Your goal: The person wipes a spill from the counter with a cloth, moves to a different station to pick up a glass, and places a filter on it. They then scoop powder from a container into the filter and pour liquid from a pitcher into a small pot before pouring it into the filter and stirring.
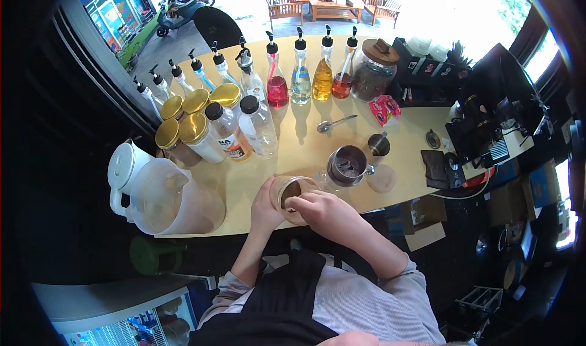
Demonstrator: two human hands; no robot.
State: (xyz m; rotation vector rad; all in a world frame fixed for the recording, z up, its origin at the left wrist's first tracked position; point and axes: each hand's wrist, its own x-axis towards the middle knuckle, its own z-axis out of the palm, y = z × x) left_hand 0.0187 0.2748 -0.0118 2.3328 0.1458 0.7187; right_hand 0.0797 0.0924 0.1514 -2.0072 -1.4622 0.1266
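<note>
My left hand [262,207] wraps round the side of a clear jar [278,190] near the table's front edge. Brown contents [292,190] show inside its mouth. My right hand [323,211] reaches over the jar with its fingers pinched at the opening; what they hold, if anything, is hidden. Just beyond that hand stands a metal cup [334,167] with dark contents, with clear glass parts showing beside it. A small steel jug [379,145] is to its right. Further back lies a metal spoon [332,124], apart from both hands.
Large plastic pitchers [204,208] stand at the left, beside several gold-lidded jars [194,128] and black-capped bottles [256,129]. Pump bottles [300,80] line the back edge. A lidded glass jar [370,77], a pink packet [385,109] and a coffee machine [482,123] are at right.
</note>
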